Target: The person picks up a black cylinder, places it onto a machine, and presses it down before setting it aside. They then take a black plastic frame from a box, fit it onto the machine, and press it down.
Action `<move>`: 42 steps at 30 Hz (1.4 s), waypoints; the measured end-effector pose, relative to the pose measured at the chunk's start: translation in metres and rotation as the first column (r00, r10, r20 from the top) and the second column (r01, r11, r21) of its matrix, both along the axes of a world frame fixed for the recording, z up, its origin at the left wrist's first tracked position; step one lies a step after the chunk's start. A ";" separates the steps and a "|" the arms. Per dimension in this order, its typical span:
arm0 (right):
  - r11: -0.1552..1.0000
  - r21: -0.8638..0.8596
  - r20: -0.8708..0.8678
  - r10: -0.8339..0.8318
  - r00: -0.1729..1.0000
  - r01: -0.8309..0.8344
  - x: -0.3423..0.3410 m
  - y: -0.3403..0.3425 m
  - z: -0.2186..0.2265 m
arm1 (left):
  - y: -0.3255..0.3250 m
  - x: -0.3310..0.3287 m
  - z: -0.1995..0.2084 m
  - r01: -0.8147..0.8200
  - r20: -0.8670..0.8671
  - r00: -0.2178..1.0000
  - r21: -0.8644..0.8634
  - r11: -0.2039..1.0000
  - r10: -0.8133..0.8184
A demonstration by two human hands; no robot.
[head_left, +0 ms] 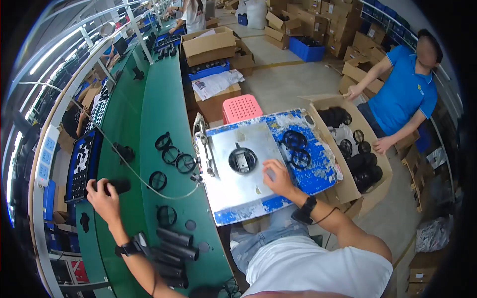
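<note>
My left hand (105, 201) reaches over the green bench, its bent fingers around a short black cylinder (120, 186) that is partly hidden and a little blurred. My right hand (278, 178) hovers above the right edge of a metal plate (231, 186), fingers curled inward; a small greyish patch shows between them, too unclear to name. On the plate, left of that hand, a black ring with a short handle (242, 159) surrounds a pale block. Along the plate's left side stands a metal clamp fixture (204, 149) with a thin hose.
Black rings (185, 163) and black tubes (174, 251) lie on the green bench (164, 114). More rings (300, 159) rest on the worn blue board (320, 171). A carton (345, 191) of black parts adjoins it, with a co-worker (402, 94) behind. A pink stool (242, 108) stands beyond.
</note>
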State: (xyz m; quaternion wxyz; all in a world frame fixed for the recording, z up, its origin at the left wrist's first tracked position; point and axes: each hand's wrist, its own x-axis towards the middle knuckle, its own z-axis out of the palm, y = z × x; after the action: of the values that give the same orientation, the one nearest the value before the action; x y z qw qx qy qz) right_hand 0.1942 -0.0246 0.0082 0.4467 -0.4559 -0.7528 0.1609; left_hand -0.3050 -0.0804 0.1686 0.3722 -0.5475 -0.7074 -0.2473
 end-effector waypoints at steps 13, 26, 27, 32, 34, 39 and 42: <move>0.252 -0.329 -0.854 0.333 0.401 -0.910 -0.027 -0.052 0.076 | -0.049 0.304 -0.068 0.794 0.676 0.095 0.391 0.465 -0.730; 0.612 -0.058 -0.973 0.142 0.181 -0.789 0.000 -0.045 0.068 | -0.078 0.350 -0.136 0.565 0.831 -0.463 0.545 0.620 -0.307; 0.639 -0.096 -0.959 0.147 0.243 -0.763 0.004 -0.043 0.073 | -0.075 0.347 -0.135 0.590 0.838 -0.294 0.538 0.603 -0.459; 0.600 0.029 -0.984 0.160 0.084 -0.799 0.019 -0.046 0.073 | -0.077 0.337 -0.109 0.511 0.801 -0.472 0.589 0.626 -0.369; 0.565 0.096 -0.981 0.195 0.020 -0.819 0.024 -0.044 0.068 | -0.074 0.330 -0.108 0.500 0.711 -0.698 0.568 0.654 -0.083; 0.604 0.054 -0.990 0.134 0.034 -0.795 0.020 -0.052 0.068 | -0.069 0.339 -0.122 0.514 0.685 -0.510 0.727 0.455 -0.520; 0.580 0.057 -0.991 0.134 0.026 -0.813 0.024 -0.049 0.063 | -0.064 0.336 -0.120 0.568 0.664 -0.424 0.725 0.391 -0.616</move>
State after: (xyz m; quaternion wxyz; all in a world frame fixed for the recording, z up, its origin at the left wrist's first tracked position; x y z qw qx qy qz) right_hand 0.2185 -0.0740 0.0715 0.5566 -0.0594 -0.3462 0.7529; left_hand 0.0308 -0.1444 0.0490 -0.3781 -0.5191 -0.3104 -0.7009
